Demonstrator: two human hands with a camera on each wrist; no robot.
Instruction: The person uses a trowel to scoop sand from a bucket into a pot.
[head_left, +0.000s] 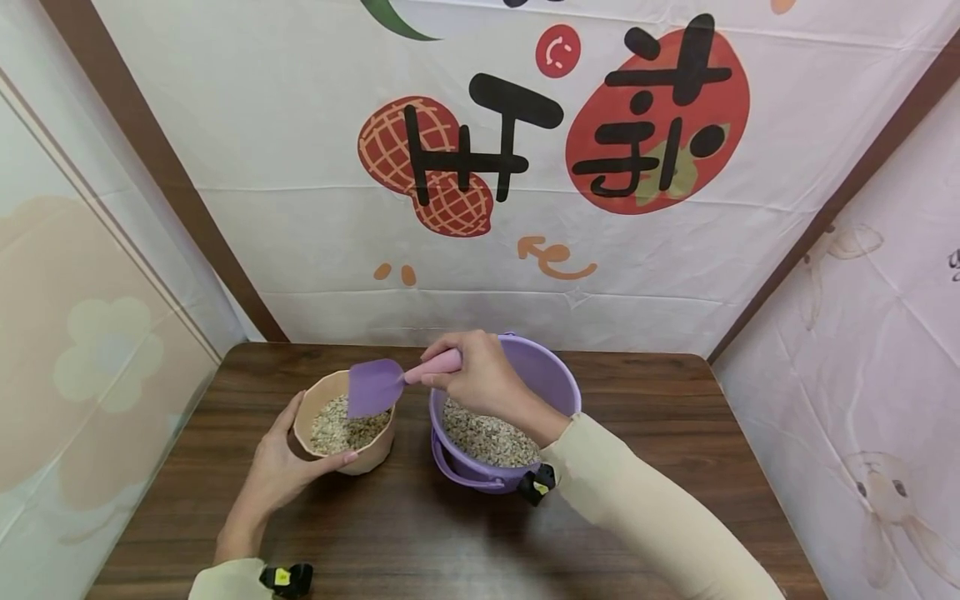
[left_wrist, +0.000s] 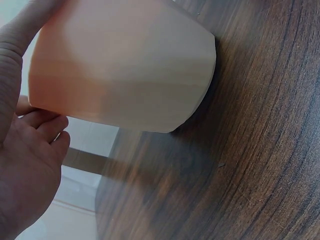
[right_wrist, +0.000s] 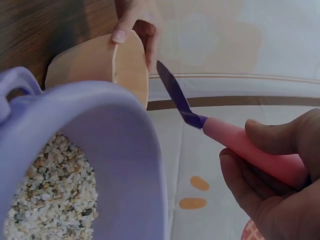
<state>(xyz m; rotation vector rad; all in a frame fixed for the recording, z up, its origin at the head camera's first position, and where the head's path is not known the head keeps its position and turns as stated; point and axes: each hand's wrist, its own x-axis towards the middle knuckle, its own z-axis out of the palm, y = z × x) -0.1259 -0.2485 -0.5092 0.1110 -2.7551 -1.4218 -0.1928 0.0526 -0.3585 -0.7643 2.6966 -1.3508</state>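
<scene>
My left hand (head_left: 281, 468) holds a peach-coloured, faceted pot (head_left: 375, 450), its thumb along the near rim and its fingers round the left side. Pale gravel (head_left: 330, 427) lies inside the pot. In my right hand (head_left: 483, 375) is the pink handle of a small shovel (head_left: 375, 387), gripped between thumb and curled fingers. The shovel's purple blade hangs over the pot and hides part of the gravel; edge-on in the right wrist view, the blade (right_wrist: 174, 90) carries no visible gravel. Below the right forearm stands a purple bucket (head_left: 551, 379) with more gravel (right_wrist: 60, 195) in it.
Both containers stand on a dark wood-grain table (head_left: 645, 467), the bucket to the right of the pot. The bucket's handle (head_left: 461, 473) hangs down at its near side. Behind the table is a printed white cloth (head_left: 300, 242), with more cloth at both sides.
</scene>
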